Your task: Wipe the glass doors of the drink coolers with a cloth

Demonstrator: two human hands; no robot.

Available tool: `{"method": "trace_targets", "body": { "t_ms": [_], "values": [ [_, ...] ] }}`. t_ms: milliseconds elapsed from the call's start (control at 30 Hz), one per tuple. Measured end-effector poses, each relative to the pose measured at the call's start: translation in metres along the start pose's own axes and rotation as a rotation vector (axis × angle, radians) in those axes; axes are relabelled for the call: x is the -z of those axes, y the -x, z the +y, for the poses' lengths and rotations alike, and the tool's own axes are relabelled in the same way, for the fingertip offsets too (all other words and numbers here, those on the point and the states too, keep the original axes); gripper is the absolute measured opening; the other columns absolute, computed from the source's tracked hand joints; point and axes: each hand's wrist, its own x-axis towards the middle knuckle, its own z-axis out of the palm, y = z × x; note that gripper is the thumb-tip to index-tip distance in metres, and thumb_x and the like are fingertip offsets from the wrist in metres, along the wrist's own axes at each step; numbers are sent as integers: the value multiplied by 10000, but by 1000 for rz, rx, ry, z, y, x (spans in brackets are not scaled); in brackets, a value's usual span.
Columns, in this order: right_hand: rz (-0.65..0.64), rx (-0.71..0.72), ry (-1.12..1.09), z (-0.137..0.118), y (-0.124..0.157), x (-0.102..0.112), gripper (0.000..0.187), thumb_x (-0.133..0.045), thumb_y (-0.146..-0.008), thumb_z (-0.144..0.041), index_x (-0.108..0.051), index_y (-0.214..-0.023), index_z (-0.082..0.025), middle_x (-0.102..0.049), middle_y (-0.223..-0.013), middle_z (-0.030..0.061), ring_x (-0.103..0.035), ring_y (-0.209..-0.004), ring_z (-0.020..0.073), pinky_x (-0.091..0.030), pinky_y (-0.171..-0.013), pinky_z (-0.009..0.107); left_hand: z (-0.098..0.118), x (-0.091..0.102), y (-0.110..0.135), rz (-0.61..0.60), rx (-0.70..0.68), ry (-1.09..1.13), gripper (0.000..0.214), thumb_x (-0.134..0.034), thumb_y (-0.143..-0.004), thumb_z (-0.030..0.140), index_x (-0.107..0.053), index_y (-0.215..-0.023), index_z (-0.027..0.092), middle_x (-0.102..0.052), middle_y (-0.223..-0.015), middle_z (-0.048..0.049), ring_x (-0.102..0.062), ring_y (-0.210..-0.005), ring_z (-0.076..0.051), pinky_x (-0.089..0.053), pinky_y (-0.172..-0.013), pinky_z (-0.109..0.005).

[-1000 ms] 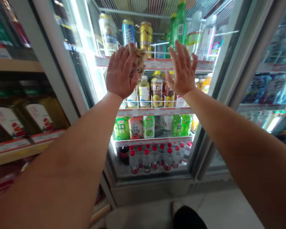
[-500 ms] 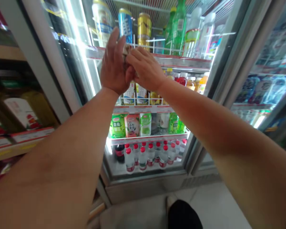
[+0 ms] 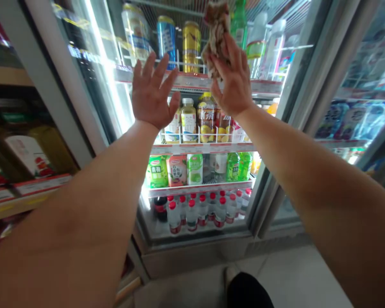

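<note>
a pale tiled floor [image 3: 295, 278] is being seen nearest, below both raised arms. the left hand [image 3: 152, 96] is being held open, fingers spread. a crumpled brown-and-white cloth [image 3: 215, 36] is being gripped by the right hand [image 3: 232, 83] against the lit glass-doored drinks fridge [image 3: 199, 171].

Your right hand [image 3: 232, 83] is raised in front of the open drinks fridge [image 3: 288, 128], fingers pinching a crumpled cloth [image 3: 215, 36] that rises above your fingertips. Your left hand [image 3: 152, 94] is up beside it, palm to the fridge, fingers spread, holding nothing; the 2 hands are apart. Behind them, 3 cans [image 3: 167, 40] stand on the top shelf [image 3: 192, 81], green bottles [image 3: 240, 23] to their right. Below sit juice bottles [image 3: 207, 117], then green-labelled drinks [image 3: 176, 171], then red-capped water bottles [image 3: 199, 209]. At your left, blurred store shelves [image 3: 25, 188] carry dark bottles.
</note>
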Motion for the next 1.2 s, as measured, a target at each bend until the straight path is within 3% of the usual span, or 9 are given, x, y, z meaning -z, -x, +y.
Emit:
{"method": "trace_targets", "body": {
  "t_ms": [100, 200, 400, 633, 733, 833, 900, 1100, 1200],
  "values": [
    [29, -36, -52, -6, -4, -8, 491, -495, -971, -500, -553, -1350, -194, -345, -1599, 92, -301, -1493, 260, -315, -1216, 480, 1, 1, 0, 23, 1, -39, 614, -288, -1016, 602, -350, -1536, 281, -52, -1635, 187, -27, -1544, -248, 41, -1282, -570],
    [63, -62, -57, -5, -8, -15, 367, -461, -994, -377, -608, -1254, -164, -423, -1557, 88, -355, -1469, 245, -334, -1202, 445, 12, 7, 0, 19, 54, -50, 606, -344, -989, 570, -401, -1516, 277, -158, -1637, 134, -79, -1545, -251, -8, -1293, -548],
    [159, -73, -75, -9, 6, -12, 505, -285, -1000, -238, -446, -1475, -300, -472, -1528, -16, -392, -1451, 187, -322, -1200, 413, 22, 14, 1, 14, 53, -151, 579, -430, -964, 444, -411, -1523, 293, -213, -1634, 66, -113, -1542, -231, -80, -1288, -531],
    [416, -371, -70, -5, 4, -22, 641, -315, -824, -93, -480, -1441, -151, -513, -1490, 48, -505, -1348, 193, -371, -1159, 391, 13, 11, 0, 2, 53, -97, 612, -464, -956, 460, -370, -1546, 329, -173, -1632, 113, -83, -1545, -223, -41, -1293, -510],
    [374, -359, 20, -5, 6, -20, 570, -373, -879, -180, -520, -1430, -159, -516, -1489, 74, -477, -1375, 238, -353, -1175, 422, 12, 11, -1, -2, 67, -48, 614, -476, -946, 481, -378, -1539, 356, -171, -1625, 142, -80, -1545, -217, -14, -1300, -486],
    [190, -66, 61, -8, 11, -14, 524, -420, -987, -430, -522, -1450, -208, -456, -1540, 78, -398, -1439, 291, -318, -1196, 463, 9, 8, -1, 16, 47, -68, 604, -452, -954, 457, -359, -1545, 372, -136, -1619, 172, -68, -1545, -189, -15, -1298, -479],
    [109, 47, 52, -10, 12, -13, 522, -323, -1023, -486, -510, -1459, -267, -442, -1552, 25, -377, -1458, 268, -305, -1206, 447, 7, 6, -1, 22, 34, -97, 612, -443, -956, 447, -341, -1554, 368, -109, -1620, 175, -52, -1546, -178, -15, -1295, -486],
    [307, -303, 4, -8, 8, -21, 555, -183, -999, -290, -459, -1477, -349, -533, -1473, -55, -484, -1367, 158, -361, -1164, 347, 11, 8, -1, 14, 82, -102, 614, -436, -940, 525, -366, -1534, 385, -154, -1615, 168, -74, -1542, -178, -32, -1302, -483],
    [255, -210, 36, -4, 8, -22, 522, -271, -981, -403, -471, -1463, -383, -510, -1494, -46, -450, -1397, 198, -339, -1174, 387, 10, 9, 0, 13, 68, -149, 614, -423, -948, 501, -345, -1545, 381, -136, -1622, 156, -76, -1542, -177, -62, -1296, -483]
  ]
}}
